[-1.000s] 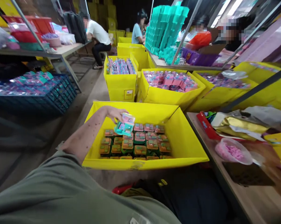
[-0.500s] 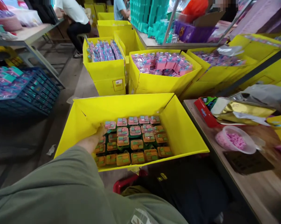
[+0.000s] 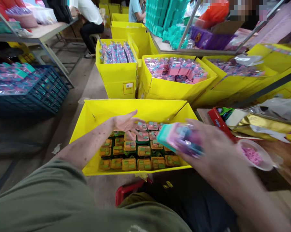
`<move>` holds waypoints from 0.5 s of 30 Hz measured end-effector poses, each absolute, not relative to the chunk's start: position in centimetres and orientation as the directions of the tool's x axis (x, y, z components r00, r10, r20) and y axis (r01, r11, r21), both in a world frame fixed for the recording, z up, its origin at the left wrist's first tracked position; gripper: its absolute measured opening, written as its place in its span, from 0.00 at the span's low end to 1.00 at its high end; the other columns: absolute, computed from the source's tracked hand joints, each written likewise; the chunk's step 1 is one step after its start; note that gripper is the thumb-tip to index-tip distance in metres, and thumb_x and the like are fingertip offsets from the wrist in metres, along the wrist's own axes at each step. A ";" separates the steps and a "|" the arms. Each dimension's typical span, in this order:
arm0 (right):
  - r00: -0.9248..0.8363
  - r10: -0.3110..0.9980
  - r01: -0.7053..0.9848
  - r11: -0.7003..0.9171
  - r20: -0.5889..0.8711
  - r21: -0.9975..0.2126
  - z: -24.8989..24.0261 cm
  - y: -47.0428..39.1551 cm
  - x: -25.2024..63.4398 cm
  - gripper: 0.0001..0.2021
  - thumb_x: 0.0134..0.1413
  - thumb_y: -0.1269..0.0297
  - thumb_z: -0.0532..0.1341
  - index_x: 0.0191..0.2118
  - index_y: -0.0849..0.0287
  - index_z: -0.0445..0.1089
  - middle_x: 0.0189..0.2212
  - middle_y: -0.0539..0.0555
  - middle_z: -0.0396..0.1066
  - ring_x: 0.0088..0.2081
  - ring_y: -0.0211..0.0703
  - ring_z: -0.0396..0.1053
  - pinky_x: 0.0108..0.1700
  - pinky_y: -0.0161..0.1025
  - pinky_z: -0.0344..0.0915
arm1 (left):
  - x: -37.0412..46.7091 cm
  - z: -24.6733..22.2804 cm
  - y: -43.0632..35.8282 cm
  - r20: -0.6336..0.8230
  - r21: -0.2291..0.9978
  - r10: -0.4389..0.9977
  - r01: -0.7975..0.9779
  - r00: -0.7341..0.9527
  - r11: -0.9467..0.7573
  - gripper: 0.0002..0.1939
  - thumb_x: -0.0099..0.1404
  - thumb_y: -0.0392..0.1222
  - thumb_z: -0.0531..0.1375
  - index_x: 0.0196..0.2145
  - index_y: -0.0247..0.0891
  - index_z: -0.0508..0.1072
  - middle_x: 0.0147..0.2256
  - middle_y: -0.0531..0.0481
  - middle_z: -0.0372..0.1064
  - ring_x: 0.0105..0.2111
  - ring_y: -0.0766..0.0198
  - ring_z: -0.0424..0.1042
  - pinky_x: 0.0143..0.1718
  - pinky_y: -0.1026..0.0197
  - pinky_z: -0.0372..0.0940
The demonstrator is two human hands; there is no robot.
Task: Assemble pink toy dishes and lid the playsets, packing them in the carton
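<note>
A yellow box [image 3: 135,108] stands in front of me, holding rows of small packs [image 3: 129,164] with pink and orange tops. My left hand [image 3: 128,124] is over the packs, palm partly turned up and fingers spread, with nothing in it. Blurred by motion, my right hand [image 3: 200,141] grips a small clear pack [image 3: 181,139] with a teal end and pink and purple contents. That pack is tilted on its side above the right part of the box, apart from the rows beneath.
Behind stand more yellow boxes [image 3: 117,79] filled with packs. A dark blue crate [image 3: 51,93] is at left. On the right-hand table are a red tray [image 3: 220,124] and a bowl of pink pieces [image 3: 266,161]. Two people [image 3: 89,16] sit farther back.
My left hand has come up and rightward from the left end of the rows, its fingers now spread. My right hand has entered from the right with a pack. The view has shifted slightly.
</note>
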State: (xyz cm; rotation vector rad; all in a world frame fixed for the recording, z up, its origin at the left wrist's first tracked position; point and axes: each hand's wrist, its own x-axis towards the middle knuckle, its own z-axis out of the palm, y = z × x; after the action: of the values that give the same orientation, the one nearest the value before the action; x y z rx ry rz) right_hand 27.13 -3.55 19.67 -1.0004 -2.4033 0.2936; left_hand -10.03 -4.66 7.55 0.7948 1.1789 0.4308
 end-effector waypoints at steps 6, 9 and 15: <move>-0.737 0.651 0.501 0.706 0.182 -0.501 11.4 -4.2 16.3 0.41 0.58 0.73 0.76 0.75 0.47 0.71 0.65 0.71 0.71 0.66 0.81 0.67 0.67 0.77 0.69 | -5.4 8.7 -8.0 -0.489 0.793 0.803 -0.208 0.341 0.572 0.57 0.49 0.55 0.87 0.71 0.54 0.67 0.62 0.42 0.79 0.54 0.47 0.83 0.57 0.42 0.78; -0.787 0.589 0.424 0.730 0.180 -0.536 11.3 -5.7 17.5 0.56 0.51 0.71 0.81 0.82 0.43 0.58 0.74 0.67 0.62 0.75 0.81 0.60 0.74 0.81 0.63 | -7.7 4.7 -10.5 -0.657 0.652 0.719 -0.309 0.225 0.693 0.46 0.52 0.55 0.86 0.63 0.49 0.74 0.56 0.44 0.82 0.51 0.51 0.83 0.55 0.49 0.78; -0.742 0.650 0.445 0.659 0.163 -0.607 17.9 -10.3 32.4 0.41 0.74 0.59 0.65 0.85 0.38 0.49 0.76 0.57 0.64 0.71 0.58 0.73 0.70 0.56 0.79 | -15.2 -2.0 -14.1 -0.883 0.454 0.469 -0.246 0.007 0.857 0.19 0.75 0.56 0.71 0.47 0.35 0.80 0.40 0.48 0.80 0.38 0.58 0.80 0.40 0.59 0.76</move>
State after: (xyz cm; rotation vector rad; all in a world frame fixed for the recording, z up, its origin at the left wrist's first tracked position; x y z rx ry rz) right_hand 32.42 -10.35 17.95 -0.8646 -2.5105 0.7777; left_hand -15.21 -14.14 -2.03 0.1892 1.4620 0.5645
